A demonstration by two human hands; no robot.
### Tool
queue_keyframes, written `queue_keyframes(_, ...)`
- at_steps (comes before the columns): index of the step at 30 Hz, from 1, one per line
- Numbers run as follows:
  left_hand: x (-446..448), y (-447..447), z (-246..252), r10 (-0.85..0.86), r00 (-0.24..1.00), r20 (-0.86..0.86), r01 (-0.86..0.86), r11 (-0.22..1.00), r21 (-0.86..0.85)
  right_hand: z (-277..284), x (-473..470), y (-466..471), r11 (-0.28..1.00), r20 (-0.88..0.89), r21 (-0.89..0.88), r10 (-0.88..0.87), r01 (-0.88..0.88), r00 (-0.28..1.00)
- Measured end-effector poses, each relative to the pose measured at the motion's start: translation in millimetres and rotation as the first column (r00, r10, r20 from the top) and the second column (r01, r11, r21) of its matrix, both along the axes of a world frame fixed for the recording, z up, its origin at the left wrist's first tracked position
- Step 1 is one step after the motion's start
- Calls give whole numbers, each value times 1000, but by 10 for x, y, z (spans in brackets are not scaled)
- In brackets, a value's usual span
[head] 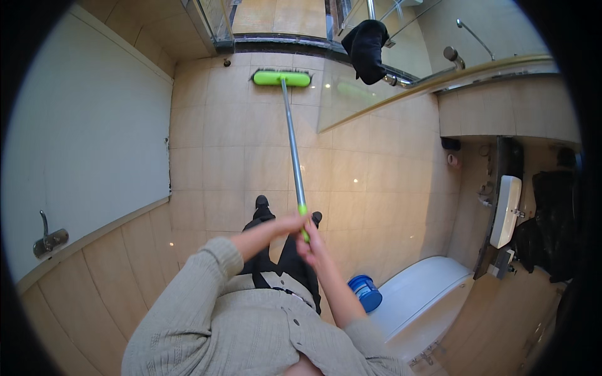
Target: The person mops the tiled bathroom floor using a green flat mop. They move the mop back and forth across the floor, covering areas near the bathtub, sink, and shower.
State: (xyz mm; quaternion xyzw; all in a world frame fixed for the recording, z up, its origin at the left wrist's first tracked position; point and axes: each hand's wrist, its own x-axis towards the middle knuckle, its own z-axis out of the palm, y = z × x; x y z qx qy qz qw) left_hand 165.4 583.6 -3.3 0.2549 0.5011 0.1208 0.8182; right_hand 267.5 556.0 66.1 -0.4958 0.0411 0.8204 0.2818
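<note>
A long-handled broom with a grey metal pole runs away from my body across the tiled floor. Its bright green head with dark bristles lies on the beige tiles near the far threshold. My left hand and my right hand are close together at the near end of the pole, both closed around the green grip. Which arm belongs to which side is read from the sleeves: one comes from the picture's left, the other from its right. My dark shoes stand on either side of the pole.
A white door is at left. A glass panel and a black cloth on a rail stand at upper right. A blue bucket sits beside a white bathtub at lower right. A white washbasin is at right.
</note>
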Motion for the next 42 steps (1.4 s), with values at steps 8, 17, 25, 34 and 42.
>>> queue_keyframes(8, 320, -719, 430, -55, 998, 9, 56, 995, -81, 612, 299, -601, 947, 51, -322, 37, -19, 998)
queue_keyframes(17, -536, 1099, -371, 239, 925, -294, -188, 963, 193, -508, -653, 1232, 986, -3, -62, 153, -153, 988)
queue_keyframes(25, -566, 821, -190, 106, 971, -213, -96, 994, 55, -451, -664, 869, 987, 92, -18, 158, -157, 983)
queue_keyframes(34, 757, -1266, 524, -85, 977, 195, 178, 827, -533, 506, 987, -1503, 966, -58, -259, -4, -12, 998)
queue_keyframes(42, 703, -1225, 354, 104, 988, 118, -36, 880, -474, 400, 858, -1329, 984, -92, -168, -73, 57, 993)
